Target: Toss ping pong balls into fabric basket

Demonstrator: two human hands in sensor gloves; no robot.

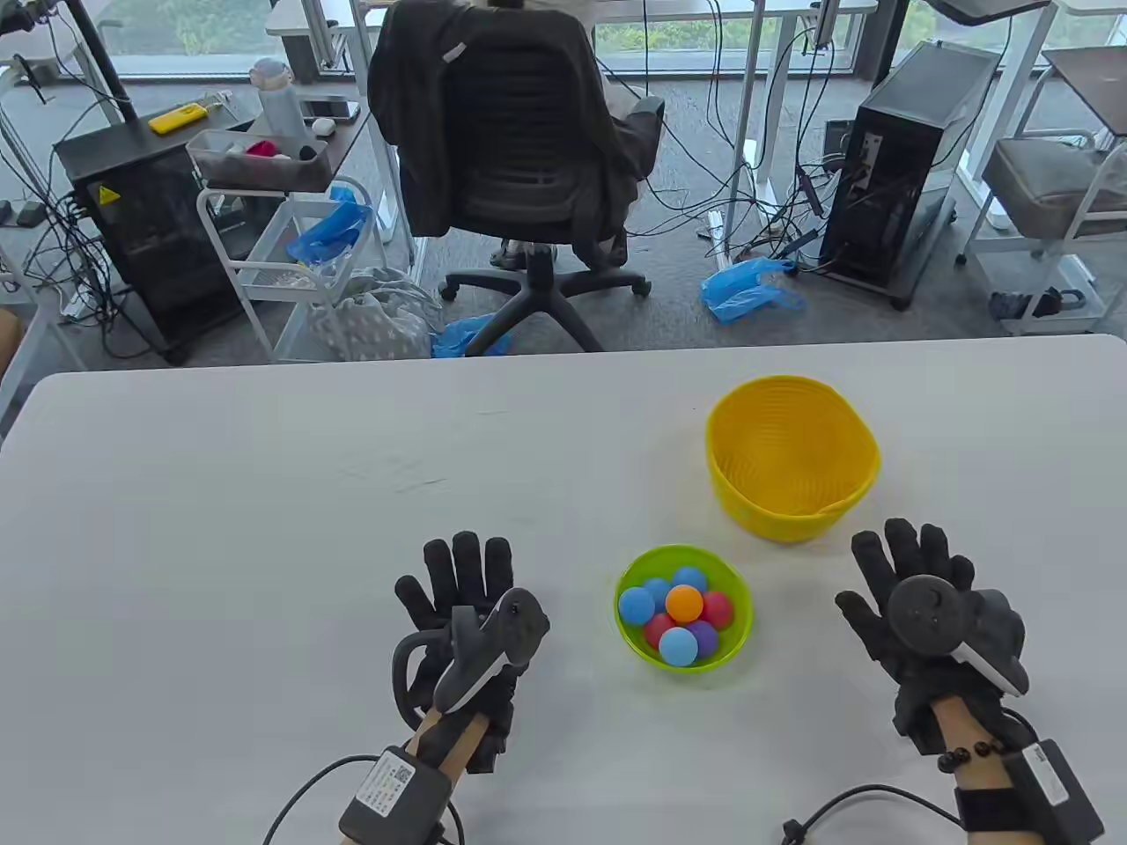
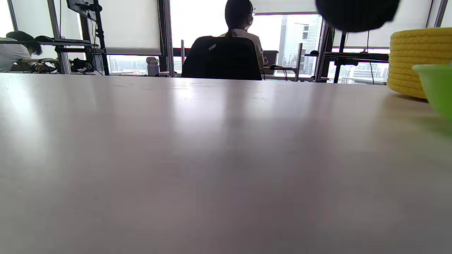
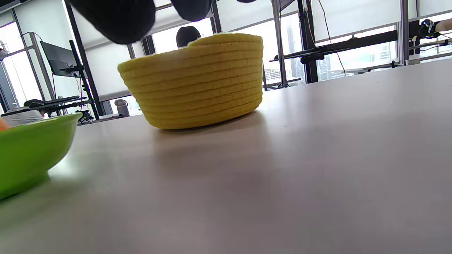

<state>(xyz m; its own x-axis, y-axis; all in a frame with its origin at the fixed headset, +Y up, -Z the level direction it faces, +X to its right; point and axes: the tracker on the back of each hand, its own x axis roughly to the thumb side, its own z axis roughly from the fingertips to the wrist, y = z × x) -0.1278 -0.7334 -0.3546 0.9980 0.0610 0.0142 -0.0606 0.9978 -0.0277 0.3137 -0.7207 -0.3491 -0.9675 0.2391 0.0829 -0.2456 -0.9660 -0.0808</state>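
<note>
Flanking ball bowl (image 1: 738, 629): two flat hands

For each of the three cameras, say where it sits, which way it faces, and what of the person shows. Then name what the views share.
Table view: high, looking down; both hands, left hand and right hand, flank the green bowl.
Left wrist view: just above the table, facing the windows; one dark fingertip at the top.
Right wrist view: equally low, facing the yellow basket; fingertips at the top.
All three show basket and bowl.
</note>
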